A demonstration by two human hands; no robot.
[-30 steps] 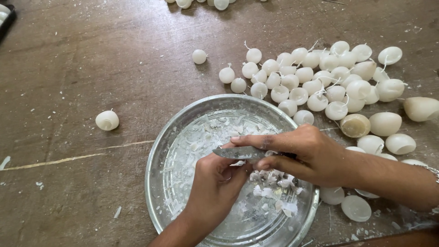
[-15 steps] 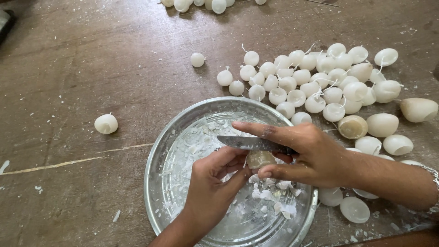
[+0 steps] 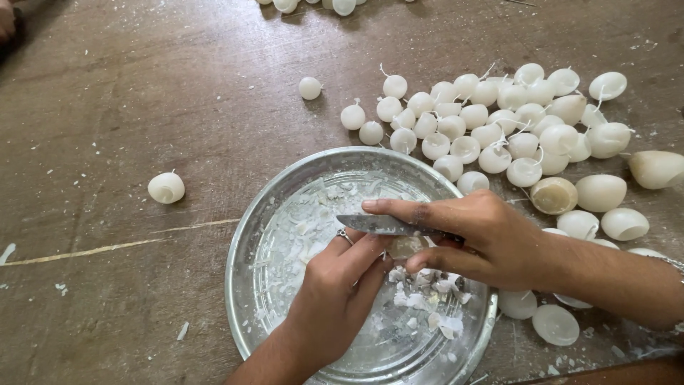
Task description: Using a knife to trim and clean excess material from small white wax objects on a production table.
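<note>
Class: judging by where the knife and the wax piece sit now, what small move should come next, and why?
Probably draw the knife across the small wax piece pinched between both hands: the blade lies against it, and shavings already sit in the metal tray below.

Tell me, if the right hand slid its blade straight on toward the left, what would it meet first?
Probably the far rim of the metal dish, since the right hand points its blade leftward above wax shavings; height is unclear.

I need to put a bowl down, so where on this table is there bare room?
Bare wood lies left of the tray, around the lone candle, and across the top left up to the stray candle. The right is crowded with the candle pile. Both hands, left hand and right hand with knife, fill the tray.
</note>
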